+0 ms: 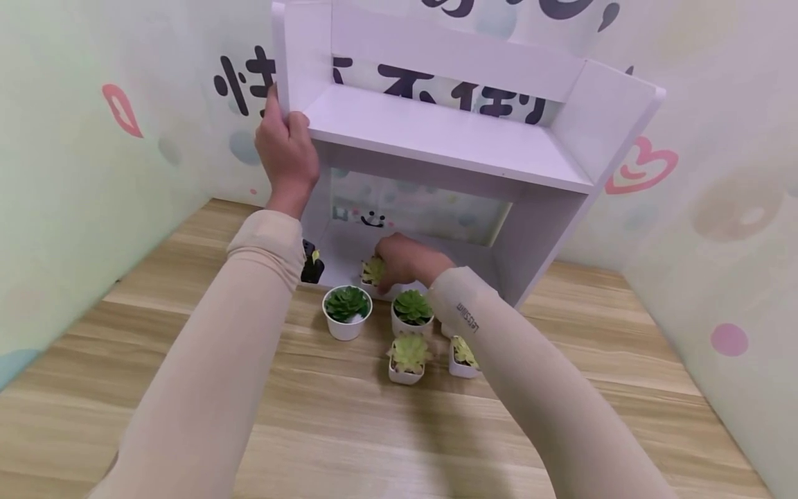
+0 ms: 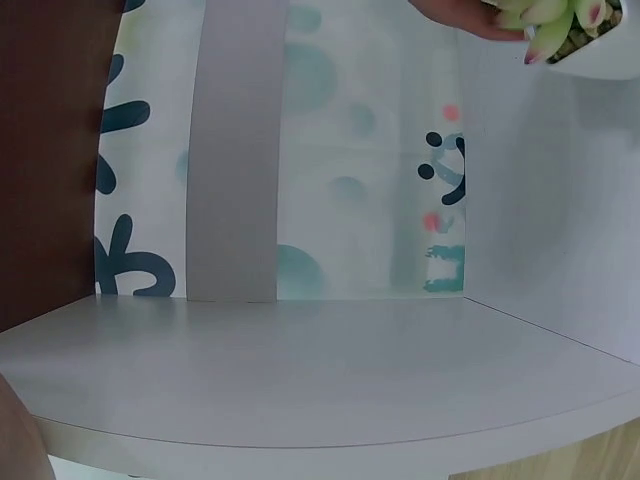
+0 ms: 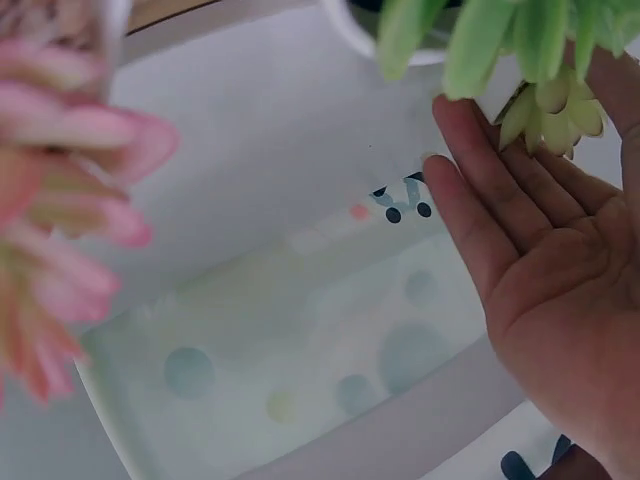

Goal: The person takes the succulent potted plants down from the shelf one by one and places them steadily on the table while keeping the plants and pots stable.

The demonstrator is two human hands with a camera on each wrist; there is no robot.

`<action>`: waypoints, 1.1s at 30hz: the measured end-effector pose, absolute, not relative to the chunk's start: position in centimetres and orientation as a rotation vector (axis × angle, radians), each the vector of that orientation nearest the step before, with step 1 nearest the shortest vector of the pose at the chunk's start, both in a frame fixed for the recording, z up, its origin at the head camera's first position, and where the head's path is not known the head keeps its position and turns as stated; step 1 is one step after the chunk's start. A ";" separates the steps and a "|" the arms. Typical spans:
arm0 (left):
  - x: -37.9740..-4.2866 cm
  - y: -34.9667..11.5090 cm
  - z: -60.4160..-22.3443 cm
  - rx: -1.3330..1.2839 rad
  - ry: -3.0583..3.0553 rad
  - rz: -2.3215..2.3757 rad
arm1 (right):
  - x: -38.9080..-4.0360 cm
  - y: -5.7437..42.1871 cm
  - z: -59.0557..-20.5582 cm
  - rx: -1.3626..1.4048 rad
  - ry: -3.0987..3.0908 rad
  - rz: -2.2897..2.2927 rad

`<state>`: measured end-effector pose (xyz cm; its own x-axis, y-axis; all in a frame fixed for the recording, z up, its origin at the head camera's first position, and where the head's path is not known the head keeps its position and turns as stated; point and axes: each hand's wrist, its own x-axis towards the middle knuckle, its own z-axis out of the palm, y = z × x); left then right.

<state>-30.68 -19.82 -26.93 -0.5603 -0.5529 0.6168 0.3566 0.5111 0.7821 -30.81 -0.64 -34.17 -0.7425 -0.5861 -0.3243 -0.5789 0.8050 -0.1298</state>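
Note:
My left hand grips the left side panel of a white shelf unit at the height of its middle board. The right hand reaches into the low compartment. Its thumb and fingers hold a small potted succulent, pale yellow-green, close over the bottom board. In the right wrist view, the fingers lie beside that succulent. The left wrist view has the same succulent at its top right corner, in a white pot.
On the wooden table before the shelf stand a dark green succulent, a bright green one and two pale ones in square pots. A black object is by the left panel. Patterned walls close in behind and beside.

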 end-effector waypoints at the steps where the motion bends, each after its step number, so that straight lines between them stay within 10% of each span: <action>1: -30.7 -19.8 -27.0 0.164 -1.804 -1.203 | -30.7 -0.5 -34.2 -0.891 2.642 -0.024; 33: -30.8 -19.8 -26.9 0.173 -1.798 -1.204 | -27.7 2.0 -31.1 -1.122 2.780 -0.151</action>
<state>-30.82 -19.80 -26.94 -0.5548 -0.5611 0.6143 0.3540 0.5090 0.7846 -27.69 2.02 -31.06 -0.7122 -0.6960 -0.0917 -0.6819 0.7169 -0.1449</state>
